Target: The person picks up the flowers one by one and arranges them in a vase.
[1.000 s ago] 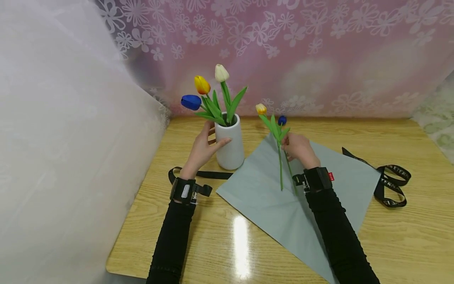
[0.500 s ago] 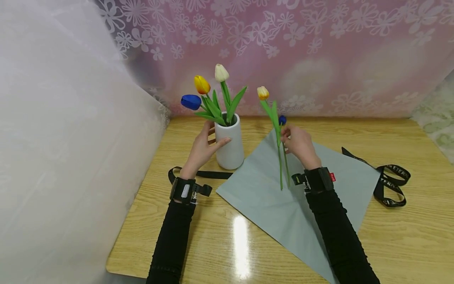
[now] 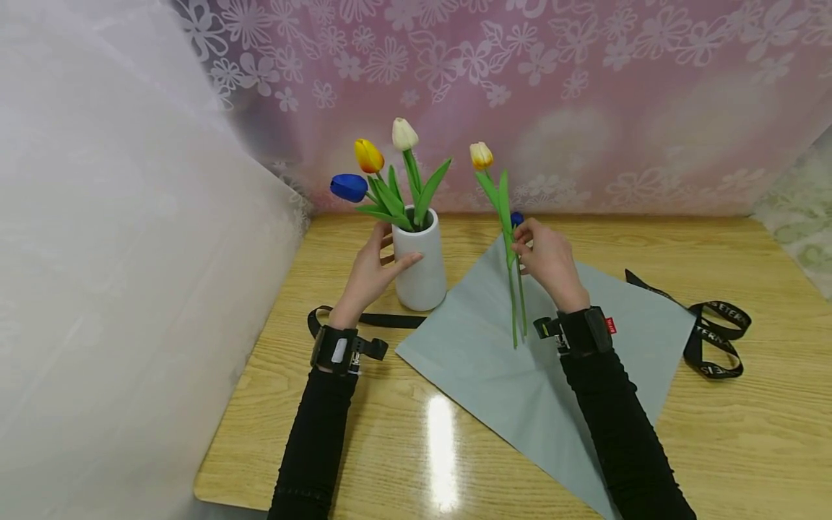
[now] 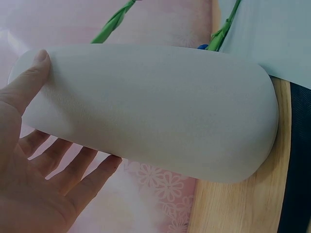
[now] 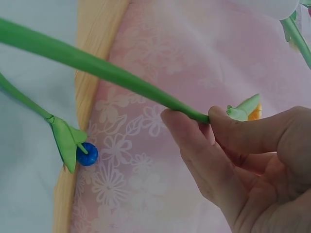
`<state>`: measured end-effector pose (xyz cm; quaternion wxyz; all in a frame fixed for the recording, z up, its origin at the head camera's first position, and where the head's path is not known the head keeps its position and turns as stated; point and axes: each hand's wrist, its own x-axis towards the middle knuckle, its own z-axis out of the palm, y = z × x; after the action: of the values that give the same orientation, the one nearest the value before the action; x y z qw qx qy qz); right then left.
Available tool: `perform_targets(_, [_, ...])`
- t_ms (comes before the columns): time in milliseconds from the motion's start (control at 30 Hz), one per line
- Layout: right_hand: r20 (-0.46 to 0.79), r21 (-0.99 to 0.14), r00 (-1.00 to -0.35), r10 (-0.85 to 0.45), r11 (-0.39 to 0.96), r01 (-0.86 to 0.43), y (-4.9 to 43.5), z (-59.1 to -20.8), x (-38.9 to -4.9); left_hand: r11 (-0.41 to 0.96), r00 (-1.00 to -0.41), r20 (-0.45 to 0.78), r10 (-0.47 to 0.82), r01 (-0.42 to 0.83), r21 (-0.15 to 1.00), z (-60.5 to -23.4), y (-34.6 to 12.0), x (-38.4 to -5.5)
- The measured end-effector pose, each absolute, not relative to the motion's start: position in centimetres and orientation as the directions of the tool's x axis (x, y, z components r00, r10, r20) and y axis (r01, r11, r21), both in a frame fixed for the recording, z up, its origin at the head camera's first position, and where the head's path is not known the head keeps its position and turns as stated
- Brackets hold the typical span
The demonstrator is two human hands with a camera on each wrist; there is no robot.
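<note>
My left hand holds a white vase, thumb on its near side and fingers round its left side. In it stand a blue tulip, a yellow-orange tulip and a white tulip. Over the grey-green wrapping sheet, my right hand pinches a yellow-and-white tulip by its green stem between thumb and fingertips, as the right wrist view confirms. Another blue tulip lies on the sheet, its head at the table's back edge, partly hidden in the head view.
A black ribbon with white lettering lies looped at the right of the sheet. More black ribbon runs in front of the vase. A pink floral curtain hangs behind the wooden table; white sheeting borders the left.
The yellow-and-white tulip has risen in my right hand, its head now higher above the table. The left hand and the vase have stayed in place.
</note>
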<state>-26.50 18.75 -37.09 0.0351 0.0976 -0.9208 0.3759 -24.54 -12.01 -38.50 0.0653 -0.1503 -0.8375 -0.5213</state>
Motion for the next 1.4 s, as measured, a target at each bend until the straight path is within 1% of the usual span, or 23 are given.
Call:
perform_targets(100, [0.148, -0.696, -0.979, -0.138, 0.689, -0.202, 18.5, -36.9, -26.4, 0.414, -0.947, 0.266, 0.181, 0.319, 0.853, -38.6, -12.1, -24.5])
perform_targets(233, [0.191, -0.706, -0.975, -0.115, 0.674, -0.218, 18.1, -36.6, -26.2, 0.418, -0.947, 0.267, 0.177, 0.318, 0.851, -38.7, -12.2, -24.4])
perform_targets(467, [0.307, -0.696, -0.949, -0.074, 0.662, -0.277, 17.3, -36.1, -25.7, 0.406, -0.944, 0.274, 0.183, 0.326, 0.853, -38.7, -12.3, -24.5])
perform_targets(667, [0.417, -0.72, -0.908, -0.025, 0.601, -0.347, 16.4, -35.5, -25.1, 0.402, -0.943, 0.274, 0.189, 0.329, 0.854, -38.6, -12.0, -24.5])
perform_targets(867, [0.583, -0.691, -0.812, 0.01, 0.531, -0.49, 15.2, -34.4, -25.0, 0.411, -0.942, 0.279, 0.187, 0.332, 0.849, -38.5, -11.9, -24.6])
perform_targets(967, [0.646, -0.677, -0.763, 0.014, 0.473, -0.564, 14.5, -33.2, -25.1, 0.416, -0.945, 0.272, 0.182, 0.324, 0.85, -38.5, -12.0, -24.6])
perform_targets(1200, [0.747, -0.644, -0.661, 0.073, 0.327, -0.692, 12.4, -28.9, -24.8, 0.394, -0.947, 0.263, 0.186, 0.317, 0.863, -38.5, -12.0, -24.7])
perform_targets(1333, [0.81, -0.584, -0.576, 0.111, 0.253, -0.772, 11.2, -26.8, -24.7, 0.389, -0.951, 0.25, 0.184, 0.304, 0.87, -38.0, -11.8, -24.3])
perform_targets(1400, [0.821, -0.57, -0.549, 0.154, 0.219, -0.792, 10.6, -26.0, -24.8, 0.384, -0.951, 0.246, 0.186, 0.301, 0.873, -37.3, -11.6, -23.8])
